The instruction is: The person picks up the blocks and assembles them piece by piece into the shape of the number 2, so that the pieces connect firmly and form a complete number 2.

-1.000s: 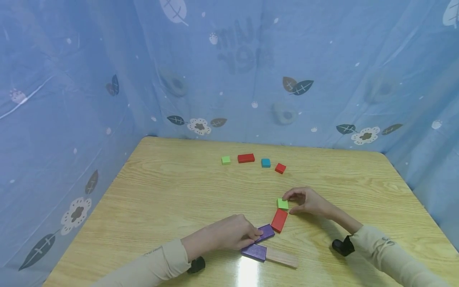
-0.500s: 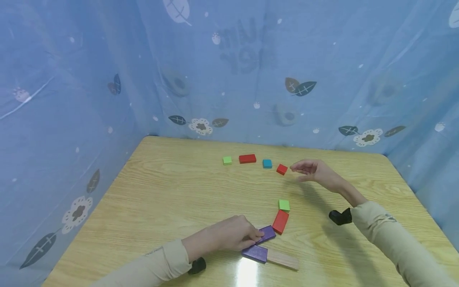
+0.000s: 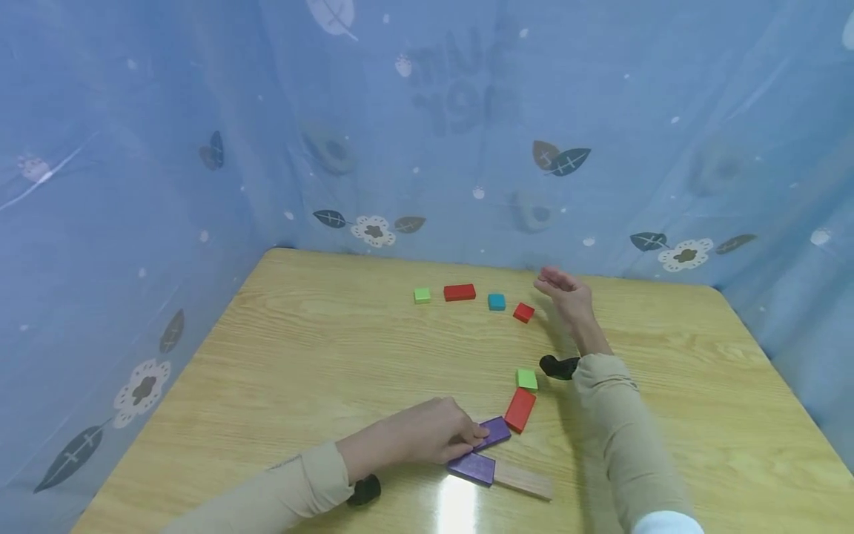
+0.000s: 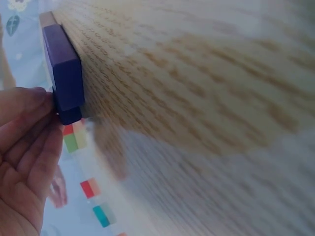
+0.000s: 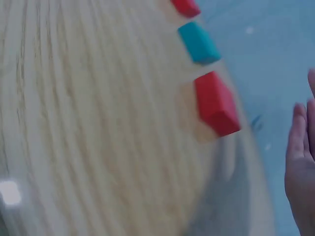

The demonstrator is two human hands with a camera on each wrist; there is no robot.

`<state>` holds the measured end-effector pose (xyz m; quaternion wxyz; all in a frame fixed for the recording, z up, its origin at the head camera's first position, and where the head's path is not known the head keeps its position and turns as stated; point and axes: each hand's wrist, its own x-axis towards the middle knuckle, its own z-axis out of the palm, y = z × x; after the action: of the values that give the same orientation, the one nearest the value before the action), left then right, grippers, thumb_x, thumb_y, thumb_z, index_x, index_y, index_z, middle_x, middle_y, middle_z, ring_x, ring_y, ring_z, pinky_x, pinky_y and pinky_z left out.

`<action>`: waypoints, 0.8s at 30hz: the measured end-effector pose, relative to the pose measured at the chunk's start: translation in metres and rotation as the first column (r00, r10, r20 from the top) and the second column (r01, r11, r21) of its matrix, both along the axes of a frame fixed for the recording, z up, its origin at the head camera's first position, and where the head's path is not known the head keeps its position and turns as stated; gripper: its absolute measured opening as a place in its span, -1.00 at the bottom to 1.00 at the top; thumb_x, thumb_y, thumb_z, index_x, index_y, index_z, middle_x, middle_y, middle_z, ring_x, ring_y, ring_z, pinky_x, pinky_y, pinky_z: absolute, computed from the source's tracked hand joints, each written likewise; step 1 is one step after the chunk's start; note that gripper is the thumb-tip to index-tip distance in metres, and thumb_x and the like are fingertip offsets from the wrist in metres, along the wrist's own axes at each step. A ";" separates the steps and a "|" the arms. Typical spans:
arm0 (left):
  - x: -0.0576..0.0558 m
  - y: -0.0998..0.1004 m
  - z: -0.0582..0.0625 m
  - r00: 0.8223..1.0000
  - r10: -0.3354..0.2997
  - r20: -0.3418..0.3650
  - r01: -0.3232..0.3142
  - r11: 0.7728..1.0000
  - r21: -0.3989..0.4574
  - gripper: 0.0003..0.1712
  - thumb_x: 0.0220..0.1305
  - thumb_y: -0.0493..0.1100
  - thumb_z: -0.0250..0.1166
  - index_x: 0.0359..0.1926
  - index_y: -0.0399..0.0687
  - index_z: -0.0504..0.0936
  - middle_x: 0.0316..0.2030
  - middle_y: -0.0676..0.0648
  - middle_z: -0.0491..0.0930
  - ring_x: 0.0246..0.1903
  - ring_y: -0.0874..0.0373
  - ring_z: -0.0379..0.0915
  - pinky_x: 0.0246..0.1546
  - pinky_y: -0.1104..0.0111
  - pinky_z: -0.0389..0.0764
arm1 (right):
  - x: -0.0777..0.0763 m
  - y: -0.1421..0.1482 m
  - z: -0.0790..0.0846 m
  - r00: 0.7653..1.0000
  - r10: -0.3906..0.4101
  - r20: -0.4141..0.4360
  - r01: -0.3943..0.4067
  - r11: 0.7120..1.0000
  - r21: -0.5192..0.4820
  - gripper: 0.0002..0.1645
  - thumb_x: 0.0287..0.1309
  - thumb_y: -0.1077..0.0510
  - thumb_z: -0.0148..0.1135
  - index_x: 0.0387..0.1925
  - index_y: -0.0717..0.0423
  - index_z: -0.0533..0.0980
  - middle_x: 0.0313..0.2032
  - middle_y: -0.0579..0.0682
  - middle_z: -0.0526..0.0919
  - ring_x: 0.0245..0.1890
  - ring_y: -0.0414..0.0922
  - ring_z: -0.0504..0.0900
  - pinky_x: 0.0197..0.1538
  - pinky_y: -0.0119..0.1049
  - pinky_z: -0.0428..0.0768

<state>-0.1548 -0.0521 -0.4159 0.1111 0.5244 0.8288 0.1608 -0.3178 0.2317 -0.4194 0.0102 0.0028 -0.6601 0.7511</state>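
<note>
My left hand (image 3: 430, 432) pinches the near-left end of a purple block (image 3: 494, 432), its fingertips overlapping that end. Just in front lies a second purple block (image 3: 472, 469), end to end with a plain wooden block (image 3: 523, 480). From the held block's far end, a red block (image 3: 520, 410) and a small green block (image 3: 526, 380) continue a curving line. My right hand (image 3: 565, 294) is raised with nothing in it, fingers extended, beyond and right of a small red block (image 3: 523, 312). In the right wrist view that red block (image 5: 216, 104) is left of the hand.
Along the back of the wooden table (image 3: 320, 348) sit a blue block (image 3: 497, 302), a long red block (image 3: 459, 292) and a green block (image 3: 422, 295). A blue patterned curtain (image 3: 427, 133) rises behind the table's far edge and along its sides.
My right hand has left the small green block near the red one, moving back past the small red block at the rear. My left hand stays at the purple block.
</note>
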 end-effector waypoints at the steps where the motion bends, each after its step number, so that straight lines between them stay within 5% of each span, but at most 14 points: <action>1: 0.000 -0.001 0.000 1.000 0.004 0.001 -0.004 1.000 -0.001 -0.75 0.30 -0.20 0.25 -0.02 -0.08 0.67 0.03 0.05 0.60 0.01 0.29 0.53 -0.29 0.75 0.37 | -0.001 -0.003 -0.002 1.000 -0.004 0.022 0.003 0.999 0.035 -0.32 0.16 0.27 0.30 0.28 0.35 0.31 -0.11 -0.22 0.65 -0.06 -0.34 0.56 0.01 -0.55 0.47; 5: -0.001 -0.001 -0.002 1.000 0.010 0.010 -0.010 1.000 0.010 -0.76 0.30 -0.20 0.24 -0.03 -0.08 0.68 0.03 0.05 0.60 -0.12 0.42 0.54 -0.42 0.75 0.31 | -0.003 -0.009 -0.010 0.994 0.041 0.097 -0.053 0.991 0.120 -0.28 0.18 0.25 0.29 0.32 0.36 0.25 0.19 0.05 0.50 0.10 -0.25 0.49 0.02 -0.56 0.46; 10: -0.001 0.000 -0.002 1.000 0.011 0.010 -0.011 1.000 0.018 -0.77 0.30 -0.21 0.24 -0.04 -0.09 0.69 0.02 0.04 0.60 -0.25 0.51 0.49 -0.45 0.74 0.31 | -0.001 -0.013 -0.018 0.985 0.106 0.135 -0.119 0.989 0.092 -0.25 0.18 0.34 0.25 0.35 0.41 0.17 0.36 0.31 0.20 0.21 -0.09 0.40 0.08 -0.51 0.44; 14: -0.001 0.000 -0.002 1.000 0.008 0.010 -0.008 1.000 0.019 -0.77 0.31 -0.21 0.24 -0.04 -0.09 0.68 0.02 0.04 0.61 -0.15 0.45 0.53 -0.43 0.75 0.31 | 0.000 -0.013 -0.022 0.982 0.125 0.140 -0.145 0.979 0.143 -0.28 0.16 0.43 0.21 0.33 0.43 0.19 0.35 0.34 0.20 0.17 -0.13 0.42 0.09 -0.51 0.44; 24: 0.001 0.001 0.001 1.000 0.020 0.018 -0.021 1.000 0.008 -0.77 0.31 -0.21 0.23 -0.04 -0.11 0.68 0.01 0.03 0.61 -0.59 0.52 0.22 -0.60 0.71 0.22 | 0.000 -0.013 -0.021 0.979 0.155 0.133 -0.197 0.889 0.413 -0.36 0.07 0.39 0.33 0.21 0.37 0.38 0.23 0.31 0.41 0.28 0.09 0.31 0.14 -0.42 0.41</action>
<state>-0.1541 -0.0516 -0.4153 0.1148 0.5148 0.8324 0.1700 -0.3182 0.2190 -0.4402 -0.0907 0.0285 -0.8043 0.5866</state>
